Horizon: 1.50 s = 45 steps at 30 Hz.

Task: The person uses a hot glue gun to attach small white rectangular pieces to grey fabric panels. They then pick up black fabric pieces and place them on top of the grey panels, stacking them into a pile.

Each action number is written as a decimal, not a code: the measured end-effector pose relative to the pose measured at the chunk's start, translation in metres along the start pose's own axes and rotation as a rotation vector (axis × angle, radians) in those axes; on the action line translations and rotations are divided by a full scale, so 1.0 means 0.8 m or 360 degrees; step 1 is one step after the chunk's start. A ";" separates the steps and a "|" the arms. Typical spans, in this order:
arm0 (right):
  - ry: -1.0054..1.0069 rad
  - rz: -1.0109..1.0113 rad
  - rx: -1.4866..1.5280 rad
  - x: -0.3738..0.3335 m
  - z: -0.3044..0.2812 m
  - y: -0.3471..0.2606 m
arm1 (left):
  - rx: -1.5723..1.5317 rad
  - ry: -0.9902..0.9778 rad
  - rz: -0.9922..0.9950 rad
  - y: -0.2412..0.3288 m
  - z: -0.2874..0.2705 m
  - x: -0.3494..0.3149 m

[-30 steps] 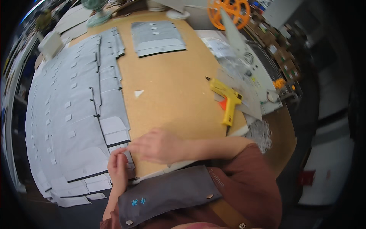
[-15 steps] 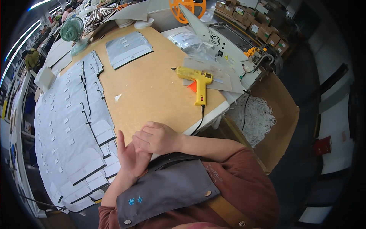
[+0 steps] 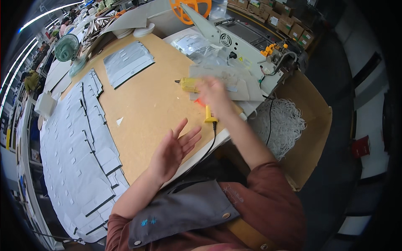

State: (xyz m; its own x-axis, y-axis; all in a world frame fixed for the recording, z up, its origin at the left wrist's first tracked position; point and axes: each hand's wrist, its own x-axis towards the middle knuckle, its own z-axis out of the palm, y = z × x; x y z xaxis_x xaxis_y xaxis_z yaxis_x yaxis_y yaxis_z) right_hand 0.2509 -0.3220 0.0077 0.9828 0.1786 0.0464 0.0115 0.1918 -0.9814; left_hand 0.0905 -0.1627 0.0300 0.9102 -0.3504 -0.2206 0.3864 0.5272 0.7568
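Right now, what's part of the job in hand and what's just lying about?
Likely in the job:
yellow glue gun, right hand over it, grip blurred
grey black-edged sheets

Likely just lying about:
green fan
white scrap
white loops in carton

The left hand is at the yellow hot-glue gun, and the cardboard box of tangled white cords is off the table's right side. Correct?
Not quite: the head view shows the right hand at the yellow hot-glue gun, not the left. The cardboard box of tangled white cords is indeed off the table's right side.
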 end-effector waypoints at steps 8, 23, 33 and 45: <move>0.0128 -0.0257 -0.1912 0.256 -0.220 0.066 | 0.1752 0.0979 0.0714 -0.036 -0.130 -0.083; -0.0438 -0.0113 -0.2308 0.435 -0.254 0.130 | 0.2083 0.1032 0.1105 -0.058 -0.166 -0.115; -0.0023 -0.0916 -0.1930 0.042 -0.104 -0.019 | 0.2021 0.0996 0.1126 -0.065 -0.167 -0.117; -0.0732 -0.1138 -0.1649 -0.220 0.011 0.076 | 0.2752 0.1784 0.0980 0.006 -0.244 -0.220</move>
State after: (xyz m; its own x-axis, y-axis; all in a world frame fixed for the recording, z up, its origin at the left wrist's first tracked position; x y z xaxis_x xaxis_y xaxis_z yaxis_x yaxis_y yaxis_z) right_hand 0.0768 -0.3329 -0.0586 0.5538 0.6923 0.4627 0.8280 -0.3993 -0.3936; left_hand -0.0392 0.0527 -0.0477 0.7670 0.3713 0.5232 0.1885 -0.9099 0.3694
